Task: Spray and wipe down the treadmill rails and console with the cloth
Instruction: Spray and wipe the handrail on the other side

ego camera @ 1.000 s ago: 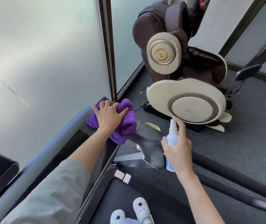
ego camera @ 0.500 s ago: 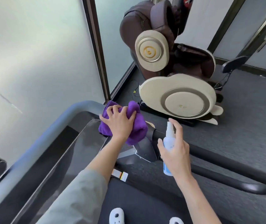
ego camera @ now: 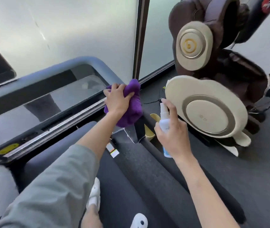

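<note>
Two white shoes (ego camera: 94,193) stand nearest, on the dark treadmill belt (ego camera: 122,186), one beside the green-grey sleeve (ego camera: 52,186) and the other cut by the bottom edge. One small white-and-orange label (ego camera: 112,149) lies flat on the deck ahead of them; its print is too small to read.

Further out, the right hand (ego camera: 172,139) is wrapped around one white spray bottle (ego camera: 164,120), held upright, with the forefinger on top of the nozzle and the other fingers closed round the body. Blue print on the bottle is mostly covered by the hand and unreadable. The left hand (ego camera: 117,101) is clenched on one bunched purple cloth (ego camera: 131,106), pressing it against the right end of the treadmill console (ego camera: 37,111), where the grey rail (ego camera: 75,63) curves down. One yellow sticker (ego camera: 7,148) sits on the console's near edge, its writing blurred.

Beyond the hands, on grey carpet, stands one brown massage chair (ego camera: 216,76) with two cream side panels; the upper round panel carries a gold "b"-like mark. Frosted glass panes (ego camera: 73,30) rise behind the console.
</note>
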